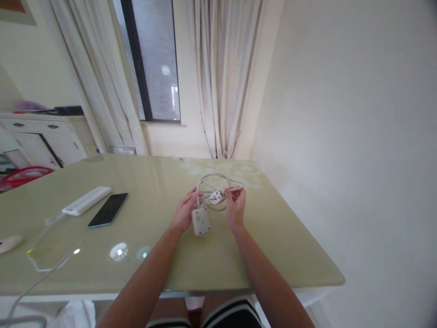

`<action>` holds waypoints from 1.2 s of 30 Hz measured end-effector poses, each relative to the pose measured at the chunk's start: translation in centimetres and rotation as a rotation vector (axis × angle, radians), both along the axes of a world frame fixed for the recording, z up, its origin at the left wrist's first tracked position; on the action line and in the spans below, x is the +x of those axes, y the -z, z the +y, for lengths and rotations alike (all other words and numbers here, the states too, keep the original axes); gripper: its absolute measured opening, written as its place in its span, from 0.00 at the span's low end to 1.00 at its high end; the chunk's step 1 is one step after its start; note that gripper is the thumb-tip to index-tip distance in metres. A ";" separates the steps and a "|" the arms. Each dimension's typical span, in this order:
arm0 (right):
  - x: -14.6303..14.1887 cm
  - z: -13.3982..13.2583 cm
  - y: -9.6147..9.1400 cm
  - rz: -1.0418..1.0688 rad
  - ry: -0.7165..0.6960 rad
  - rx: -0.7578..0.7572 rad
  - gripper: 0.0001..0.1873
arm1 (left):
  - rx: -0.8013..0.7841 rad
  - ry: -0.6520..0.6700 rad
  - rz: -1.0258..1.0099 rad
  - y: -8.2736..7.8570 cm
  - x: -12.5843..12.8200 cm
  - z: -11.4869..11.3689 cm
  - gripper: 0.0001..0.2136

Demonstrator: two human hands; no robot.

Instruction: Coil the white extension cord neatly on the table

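Over the middle of the table, a small white power strip (pixel 201 221) hangs from its grey-white cord (pixel 213 174), which is looped in loose coils. My left hand (pixel 185 210) is closed around the cord close to where it enters the power strip. On the other side of the coils, my right hand (pixel 235 205) pinches the cord near the plug. The white plug (pixel 216 197) sits between both hands with its pins facing me. Parts of the cord are hidden behind my fingers.
A longer white power strip (pixel 88 201) lies on the glossy table (pixel 273 255) at the left, its cord running off the front edge. Beside it is a dark phone (pixel 108 209). A white object (pixel 10 244) rests at the far left. A wall (pixel 358 136) borders the right side.
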State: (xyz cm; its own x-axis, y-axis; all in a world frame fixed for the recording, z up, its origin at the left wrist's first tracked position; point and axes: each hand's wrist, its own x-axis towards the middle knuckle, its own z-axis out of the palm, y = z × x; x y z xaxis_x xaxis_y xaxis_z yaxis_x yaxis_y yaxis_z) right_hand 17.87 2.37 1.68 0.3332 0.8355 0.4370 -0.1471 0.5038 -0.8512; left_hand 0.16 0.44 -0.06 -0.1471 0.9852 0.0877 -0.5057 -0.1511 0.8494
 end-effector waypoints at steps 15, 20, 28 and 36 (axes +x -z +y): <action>-1.2 -1.3 1.2 -0.281 -0.073 0.164 0.13 | -0.364 0.059 -0.340 -1.6 0.1 -0.4 0.07; -1.2 -1.3 2.0 -0.401 -0.054 0.212 0.11 | -0.414 0.089 -0.336 -1.8 0.2 -0.5 0.08; -1.4 -1.8 0.8 -0.285 -0.134 0.139 0.21 | -0.296 0.034 -0.187 -1.4 0.5 -0.6 0.09; -1.5 -1.4 1.0 -0.288 -0.204 0.087 0.32 | -0.283 -0.013 -0.199 -1.4 0.6 -0.6 0.11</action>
